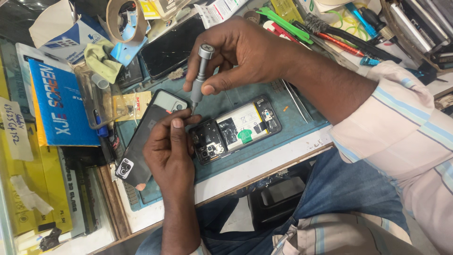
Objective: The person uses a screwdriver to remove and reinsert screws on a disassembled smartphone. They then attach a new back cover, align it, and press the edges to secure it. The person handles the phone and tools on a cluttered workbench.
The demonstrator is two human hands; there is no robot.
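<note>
head view: opened phone laid on desk
right hand: grip clenched on screwdriver
left hand: phone steadied, grip unclear

Opened black phone flat on the mat, battery exposed; grey precision screwdriver upright, tip seemingly at its edge.

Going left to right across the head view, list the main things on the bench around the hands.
Blue box → removed grey back cover → left hand → grey screwdriver → opened phone → tweezers → striped sleeve.
</note>
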